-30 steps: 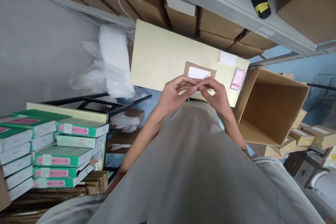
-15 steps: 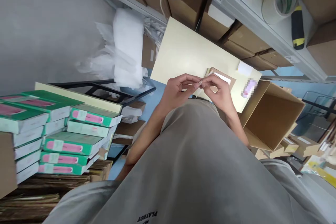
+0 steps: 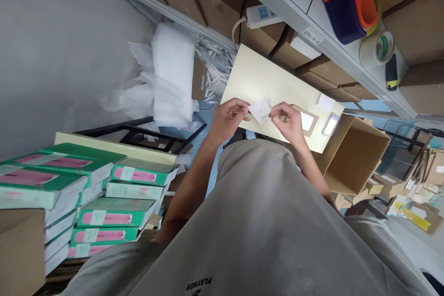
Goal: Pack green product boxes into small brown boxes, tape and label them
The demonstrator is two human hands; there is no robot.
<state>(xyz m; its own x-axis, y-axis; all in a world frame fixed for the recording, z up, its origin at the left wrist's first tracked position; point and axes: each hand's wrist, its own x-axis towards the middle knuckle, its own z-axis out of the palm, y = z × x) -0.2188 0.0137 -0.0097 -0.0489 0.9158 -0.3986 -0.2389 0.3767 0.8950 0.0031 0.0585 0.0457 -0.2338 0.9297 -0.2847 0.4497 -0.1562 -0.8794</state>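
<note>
Your left hand (image 3: 226,122) and right hand (image 3: 291,126) pinch 1 white paper slip (image 3: 260,111) between them by opposite edges, likely to spread it; a white-labelled cardboard packet (image 3: 307,121) lies just beside your right hand.

Thin paper sheet (image 3: 260,111), smooth and matt.
The tabletop (image 3: 243,74) looks smooth with a faint sheen; the open carton (image 3: 360,155) is dull cardboard, the garment (image 3: 263,203) soft matt cloth, the power strip (image 3: 262,16) smooth plastic, the stacked boxes (image 3: 111,208) slightly glossy card.

A pale yellow tabletop (image 3: 258,71) carries a white-labelled brown packet (image 3: 307,120), white slip (image 3: 326,101) and pixelated object (image 3: 331,124).
</note>
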